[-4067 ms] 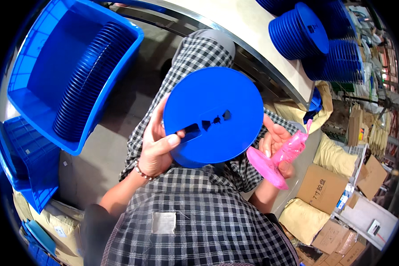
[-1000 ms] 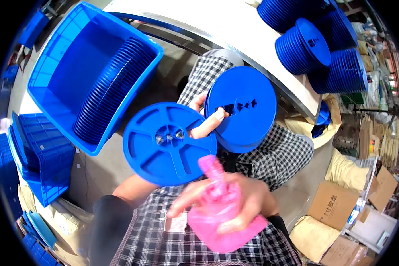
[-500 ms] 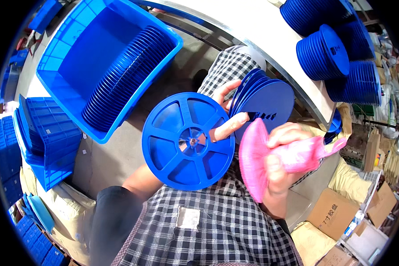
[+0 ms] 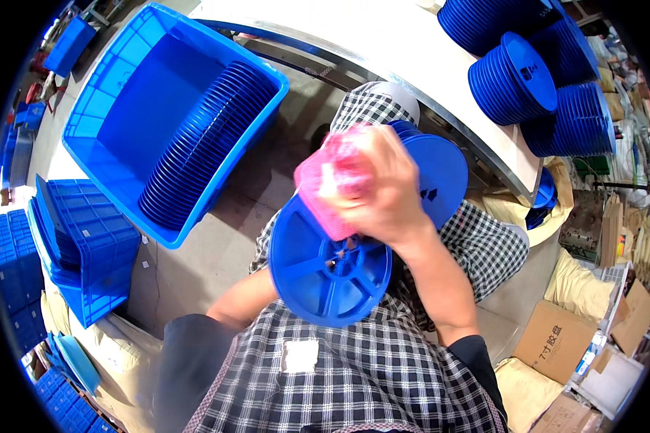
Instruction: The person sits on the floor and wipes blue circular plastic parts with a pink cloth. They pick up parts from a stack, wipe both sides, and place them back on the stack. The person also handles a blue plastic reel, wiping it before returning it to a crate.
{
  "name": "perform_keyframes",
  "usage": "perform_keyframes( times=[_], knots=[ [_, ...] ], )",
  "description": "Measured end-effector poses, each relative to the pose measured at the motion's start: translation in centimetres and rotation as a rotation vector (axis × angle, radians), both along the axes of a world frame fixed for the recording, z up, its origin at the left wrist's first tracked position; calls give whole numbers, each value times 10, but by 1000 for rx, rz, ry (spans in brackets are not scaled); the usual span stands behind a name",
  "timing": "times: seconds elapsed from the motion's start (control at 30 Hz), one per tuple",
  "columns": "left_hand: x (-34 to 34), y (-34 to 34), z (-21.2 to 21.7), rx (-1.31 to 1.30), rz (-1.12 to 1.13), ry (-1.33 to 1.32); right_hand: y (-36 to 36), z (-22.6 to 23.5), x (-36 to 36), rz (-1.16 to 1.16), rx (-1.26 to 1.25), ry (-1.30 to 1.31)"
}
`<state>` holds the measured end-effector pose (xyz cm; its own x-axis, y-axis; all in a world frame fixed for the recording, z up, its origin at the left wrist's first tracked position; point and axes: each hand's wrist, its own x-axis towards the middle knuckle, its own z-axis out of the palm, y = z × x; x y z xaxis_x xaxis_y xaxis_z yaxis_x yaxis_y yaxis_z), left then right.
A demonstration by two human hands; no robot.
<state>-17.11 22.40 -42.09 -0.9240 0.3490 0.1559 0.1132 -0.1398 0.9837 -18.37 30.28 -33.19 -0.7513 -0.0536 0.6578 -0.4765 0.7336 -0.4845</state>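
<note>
A blue plastic reel (image 4: pixel 332 292) with spoke-like ribs and cut-outs is held tilted over my lap. My left forearm (image 4: pixel 244 297) runs behind it. The left hand is almost wholly hidden, with a little skin showing near the hub, and it grips the reel from behind. My right hand (image 4: pixel 386 187), smeared by motion, is closed round a pink bundled pad (image 4: pixel 332 180). That pad lies over the upper part of the reel and hides it. Right behind the right hand is a stack of blue discs (image 4: pixel 440 173), leaning on my checked apron.
At the left a blue crate (image 4: pixel 133 72) holds a row of blue discs (image 4: pixel 209 144). Nested blue crates (image 4: pixel 97 238) stand nearer. On the white table (image 4: pixel 354 29), several disc stacks (image 4: pixel 509 79) sit at the right. A cardboard box (image 4: pixel 556 339) and tan sacks (image 4: pixel 578 285) lie lower right.
My right hand has swung left and up with the pink pad, from beside the reel onto it. The reel has shifted right and slightly down, and my left thumb and fingers are now covered.
</note>
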Motion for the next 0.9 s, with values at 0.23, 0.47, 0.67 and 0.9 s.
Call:
perform_keyframes(
  times=[0.23,0.47,0.67,0.9],
  knots=[
    [6,-4,22,116,-188,-339,-76,-10,55,331,80,62],
    [6,4,12,119,-123,-245,-34,-2,1,33,-92,-8],
    [-20,-16,12,486,-58,-537,-32,-9,90,253,21,40],
    [-17,-14,13,351,-57,-429,-31,-29,84,101,-252,75]
  ],
)
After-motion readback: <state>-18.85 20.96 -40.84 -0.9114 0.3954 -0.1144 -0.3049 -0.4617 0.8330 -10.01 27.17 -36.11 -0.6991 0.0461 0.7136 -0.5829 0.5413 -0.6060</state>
